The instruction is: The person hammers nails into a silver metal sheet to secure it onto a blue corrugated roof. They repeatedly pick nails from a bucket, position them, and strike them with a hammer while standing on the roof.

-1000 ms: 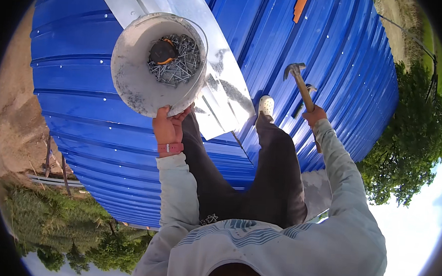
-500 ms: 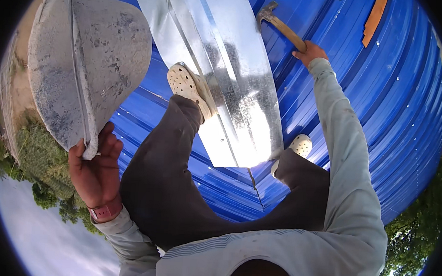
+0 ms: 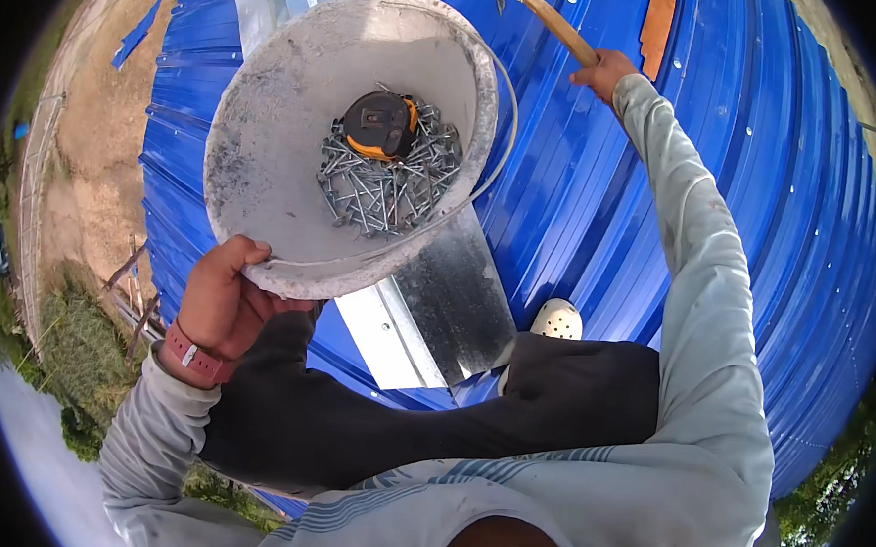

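Note:
My left hand (image 3: 226,307) is closed on the near rim of a grey, dirt-stained bucket (image 3: 267,126), thumb inside and fingers under it. The bucket's mouth tilts toward me. Inside lie a heap of long metal nails or screws (image 3: 388,197) and a black and orange tape measure (image 3: 378,125) resting on them. A thin wire handle (image 3: 512,129) hangs along the bucket's right side. My right hand (image 3: 607,74) is wrapped round the wooden handle of a claw hammer (image 3: 562,30), out to the right above the roof. The hammer's head is partly cut off by the top edge.
I am on a sloping roof of ribbed blue metal sheets (image 3: 757,241) dotted with fasteners. A shiny metal flashing strip (image 3: 456,304) runs beneath the bucket. One pale clog (image 3: 558,319) shows beside it. An orange-brown strip (image 3: 657,32) lies farther up. Bare ground (image 3: 108,147) lies below the left edge.
The bucket has swung right and tipped toward me, so its contents now show. My left hand moved with it, still gripping the rim. The hammer has shifted slightly up and left in view.

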`<action>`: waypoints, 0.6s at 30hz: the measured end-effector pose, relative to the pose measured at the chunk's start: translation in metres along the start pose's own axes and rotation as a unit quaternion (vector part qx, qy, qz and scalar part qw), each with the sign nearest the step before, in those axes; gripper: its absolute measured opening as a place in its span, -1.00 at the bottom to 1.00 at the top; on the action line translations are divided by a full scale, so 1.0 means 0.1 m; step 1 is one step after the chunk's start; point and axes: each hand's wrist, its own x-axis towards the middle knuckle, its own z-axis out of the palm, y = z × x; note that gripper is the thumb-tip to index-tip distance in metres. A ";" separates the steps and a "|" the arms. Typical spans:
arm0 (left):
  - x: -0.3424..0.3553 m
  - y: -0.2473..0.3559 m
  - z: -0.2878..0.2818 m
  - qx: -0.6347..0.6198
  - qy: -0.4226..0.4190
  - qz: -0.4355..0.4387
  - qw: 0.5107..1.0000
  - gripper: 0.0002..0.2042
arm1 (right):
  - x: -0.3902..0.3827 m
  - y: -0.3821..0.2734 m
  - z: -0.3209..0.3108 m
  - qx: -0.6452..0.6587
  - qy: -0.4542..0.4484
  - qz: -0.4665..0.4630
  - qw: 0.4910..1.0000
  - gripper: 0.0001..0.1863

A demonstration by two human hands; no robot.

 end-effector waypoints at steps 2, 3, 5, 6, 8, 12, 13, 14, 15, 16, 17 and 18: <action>0.42 -0.09 0.27 0.061 -0.062 -0.044 0.995 -0.60 | -0.37 0.33 -0.21 0.001 0.056 0.033 0.998 -0.47; 0.65 -0.18 0.44 0.091 -0.101 -0.058 0.989 -0.60 | -0.57 0.57 -0.25 0.003 0.099 0.053 0.994 -0.45; 1.03 -0.38 0.60 0.116 -0.107 -0.070 0.985 -0.60 | -0.84 0.86 -0.15 0.002 0.173 0.080 0.982 -0.42; 1.21 -0.50 0.72 0.108 -0.121 -0.056 0.985 -0.61 | -1.02 1.00 -0.12 -0.017 0.204 0.099 0.974 -0.41; 1.52 -0.74 0.93 0.085 -0.134 -0.031 0.987 -0.63 | -1.42 1.17 -0.02 -0.019 0.271 0.121 0.955 -0.43; 1.78 -1.18 1.60 0.046 -0.163 0.049 0.984 -0.66 | -2.05 1.72 0.18 0.018 0.323 0.191 0.927 -0.52; 1.90 -1.27 1.76 0.035 -0.189 0.068 0.979 -0.65 | -2.13 1.91 0.32 0.030 0.335 0.206 0.919 -0.52; 2.00 -1.35 1.92 0.027 -0.197 0.057 0.978 -0.65 | -2.19 2.04 0.49 0.062 0.348 0.204 0.913 -0.56; 2.02 -1.43 2.04 0.019 -0.205 0.042 0.978 -0.65 | -2.25 2.03 0.62 0.134 0.349 0.215 0.902 -0.61; 2.06 -1.48 2.11 0.042 -0.204 0.060 0.976 -0.65 | -2.24 2.11 0.78 0.191 0.348 0.204 0.895 -0.64; 2.08 -1.48 2.14 0.066 -0.206 0.077 0.973 -0.65 | -2.23 2.17 0.90 0.198 0.343 0.196 0.897 -0.65; 2.05 -1.44 2.18 0.064 -0.206 0.079 0.973 -0.65 | -2.25 2.17 0.94 0.210 0.352 0.201 0.890 -0.65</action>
